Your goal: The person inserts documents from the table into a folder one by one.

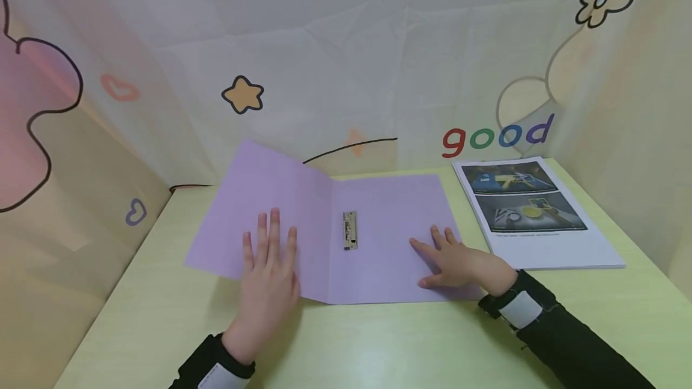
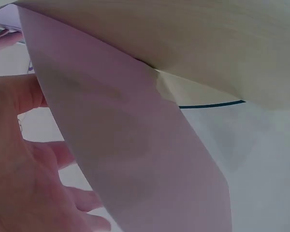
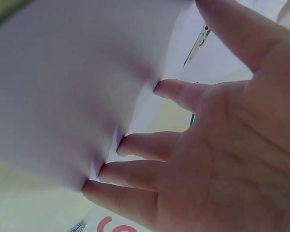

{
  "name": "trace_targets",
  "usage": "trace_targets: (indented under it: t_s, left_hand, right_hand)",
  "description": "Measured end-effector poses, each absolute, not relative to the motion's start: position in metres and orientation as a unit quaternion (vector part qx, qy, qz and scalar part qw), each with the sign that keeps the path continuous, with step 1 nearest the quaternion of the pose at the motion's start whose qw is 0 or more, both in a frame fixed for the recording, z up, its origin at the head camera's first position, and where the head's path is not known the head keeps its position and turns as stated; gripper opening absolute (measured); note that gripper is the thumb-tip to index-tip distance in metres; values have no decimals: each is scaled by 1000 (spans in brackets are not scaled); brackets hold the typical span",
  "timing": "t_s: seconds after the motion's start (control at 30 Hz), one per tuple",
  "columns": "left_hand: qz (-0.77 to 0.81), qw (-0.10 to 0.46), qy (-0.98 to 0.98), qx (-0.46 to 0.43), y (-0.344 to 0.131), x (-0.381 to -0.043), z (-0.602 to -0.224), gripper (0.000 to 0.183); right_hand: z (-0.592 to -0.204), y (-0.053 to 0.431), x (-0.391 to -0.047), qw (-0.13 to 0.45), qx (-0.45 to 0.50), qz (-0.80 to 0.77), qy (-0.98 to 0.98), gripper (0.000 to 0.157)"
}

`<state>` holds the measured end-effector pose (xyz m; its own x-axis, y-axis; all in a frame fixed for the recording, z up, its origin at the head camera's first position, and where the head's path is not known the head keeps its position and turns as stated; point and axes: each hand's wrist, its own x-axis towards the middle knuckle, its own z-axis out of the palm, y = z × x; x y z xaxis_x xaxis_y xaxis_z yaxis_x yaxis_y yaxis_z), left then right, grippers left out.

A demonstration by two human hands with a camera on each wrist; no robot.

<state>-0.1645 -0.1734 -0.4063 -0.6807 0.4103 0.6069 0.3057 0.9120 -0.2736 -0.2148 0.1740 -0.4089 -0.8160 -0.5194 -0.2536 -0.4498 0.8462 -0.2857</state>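
Observation:
A light purple folder (image 1: 390,209) lies spread on the table, its left cover (image 1: 286,179) tilted up off the surface. Near the fold, a metal clip (image 1: 350,230) is fixed on the right panel. My left hand (image 1: 268,290) rests with straight fingers against the inner face of the raised cover; in the left wrist view the cover's underside (image 2: 121,140) hides the fingertips' far side. On the right panel, my right hand (image 1: 451,260) presses with spread fingers. The right wrist view has its fingertips touching the panel (image 3: 77,82), with the clip (image 3: 197,46) beyond.
A stack of printed sheets (image 1: 562,249), topped by two pictures, lies on the right, close beside the folder. The pale yellow-green table (image 1: 378,347) ends at a patterned curtain (image 1: 351,77) behind and at the sides.

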Motion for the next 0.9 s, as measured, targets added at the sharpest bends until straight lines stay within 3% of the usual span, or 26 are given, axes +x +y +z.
trace_targets:
  t_s: [0.33,0.6,0.9]
  left_hand:
    - [67,252,-951,-166,-184,-170,-413,62]
    - [54,211,-956,-196,-189,-176,-420,57]
    - [22,81,-969,-232,-193,-187,-415,58]
  right_hand:
    - [-408,179,-216,174,-256,-111,944,85]
    - [-408,183,-219,184,-253,-113,943,86]
    - [-407,186,-219,191,-251,-115,942,86]
